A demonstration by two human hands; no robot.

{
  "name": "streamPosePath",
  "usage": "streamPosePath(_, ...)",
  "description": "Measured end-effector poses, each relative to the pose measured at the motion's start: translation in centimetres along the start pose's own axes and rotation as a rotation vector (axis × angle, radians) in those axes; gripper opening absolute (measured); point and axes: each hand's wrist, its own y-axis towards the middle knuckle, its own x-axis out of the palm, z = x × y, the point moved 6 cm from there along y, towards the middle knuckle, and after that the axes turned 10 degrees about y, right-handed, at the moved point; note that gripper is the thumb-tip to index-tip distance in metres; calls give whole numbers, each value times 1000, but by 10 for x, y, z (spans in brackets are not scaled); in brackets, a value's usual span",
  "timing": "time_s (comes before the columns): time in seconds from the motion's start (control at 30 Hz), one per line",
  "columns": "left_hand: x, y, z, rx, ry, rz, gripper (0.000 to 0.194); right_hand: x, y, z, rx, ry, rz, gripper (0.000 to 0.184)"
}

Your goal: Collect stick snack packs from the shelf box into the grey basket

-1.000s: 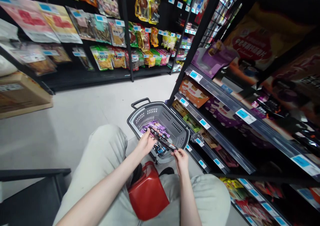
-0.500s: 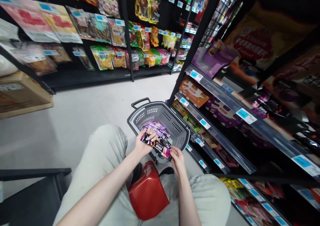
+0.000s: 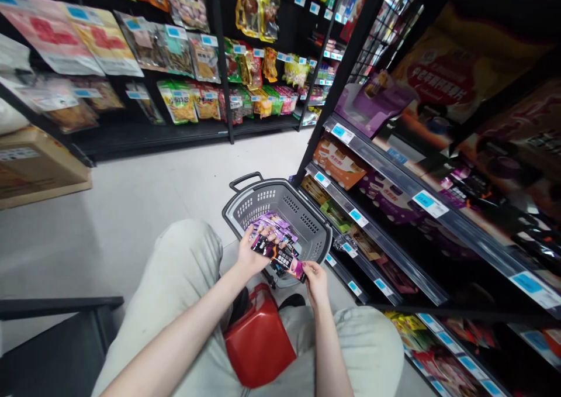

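Between my two hands, over the near side of a grey shopping basket (image 3: 313, 204), stretches a narrow black and purple sachet (image 3: 283, 258). My left hand (image 3: 254, 254) has its fingers closed round the sachet's left end. The thumb and fingers of my right hand (image 3: 314, 277) pinch its right end. Several purple packets (image 3: 272, 224) lie inside the basket, just beyond my left fingers. More dark packets show beneath the sachet, partly hidden by it and my hands. The print on the sachet is too small to read.
A red glossy stool or box (image 3: 259, 341) stands between my knees. Close on the right is a shelf rack (image 3: 385, 169) with packaged goods and price tags. Hanging snack bags (image 3: 177, 102) line the far shelf. A cardboard box (image 3: 41, 163) sits on the floor at left.
The sachet has shifted slightly right and now lies more fully in view between my hands. My right hand has moved a little right and down, and its fingers have closed more onto the sachet's end.
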Motion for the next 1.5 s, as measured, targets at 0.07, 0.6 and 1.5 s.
streamPosePath(0.07,-4,4,-3,-16,68,34,38,-6,1,-5,-42,10,57,24)
streamPosePath(0.6,-19,12,-31,0,787,41,23,38,-18,18,121,-246,-386,23)
streamPosePath(1.5,-34,17,-32,53,1024,108,24,43,-22,20,144,-255,-408,22)
